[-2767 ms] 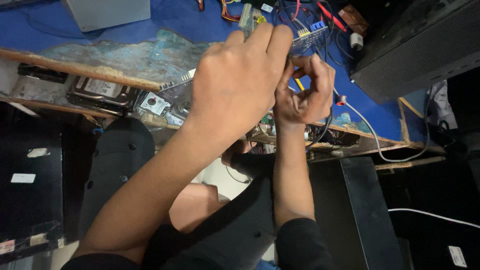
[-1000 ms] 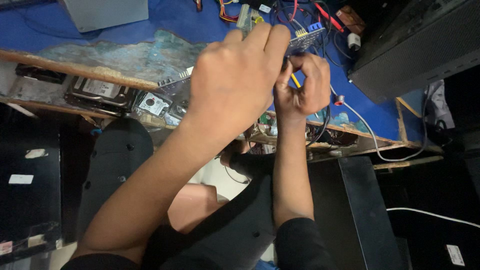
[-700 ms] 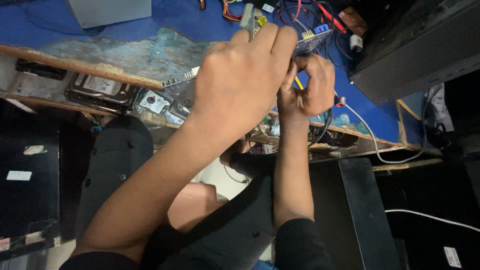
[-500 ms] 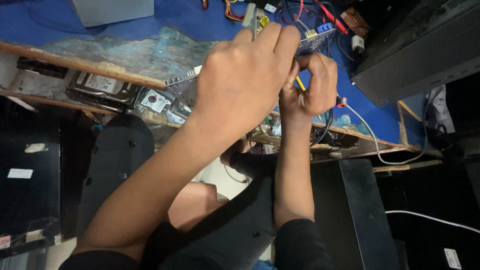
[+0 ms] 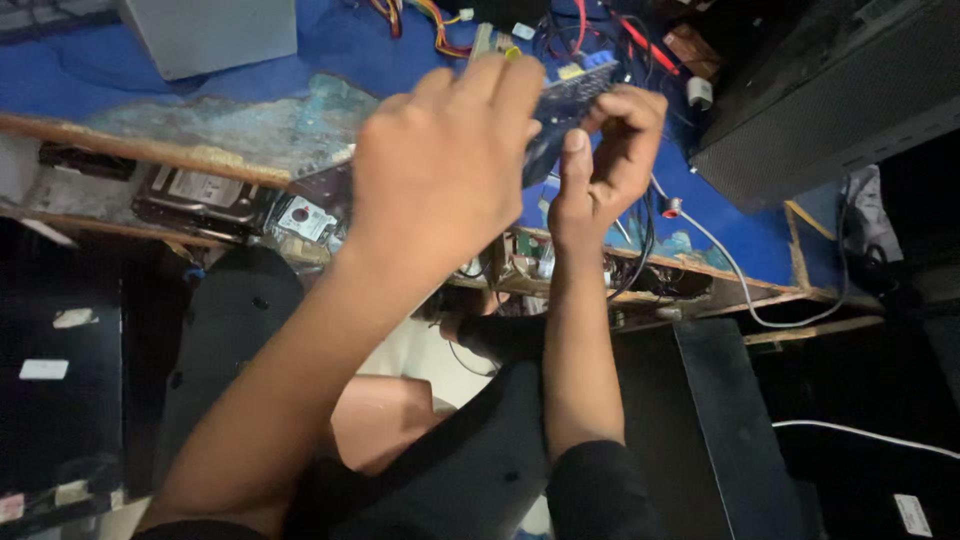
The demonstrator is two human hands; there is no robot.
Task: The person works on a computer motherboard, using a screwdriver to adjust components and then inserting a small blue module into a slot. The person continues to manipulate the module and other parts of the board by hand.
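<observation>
Right hand (image 5: pixel 610 150) now higher, board (image 5: pixel 560 105) edge

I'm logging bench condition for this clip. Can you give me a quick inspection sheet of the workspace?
Surface: blue bench top, worn wooden front edge.
Job's things: dark circuit board held between both hands.
Clutter: hard drive on the shelf under the bench; grey box.
Grippers: left hand and right hand raised, both gripping the board.
Cables: white cable; coloured wires.
Surroundings: black computer case.
</observation>
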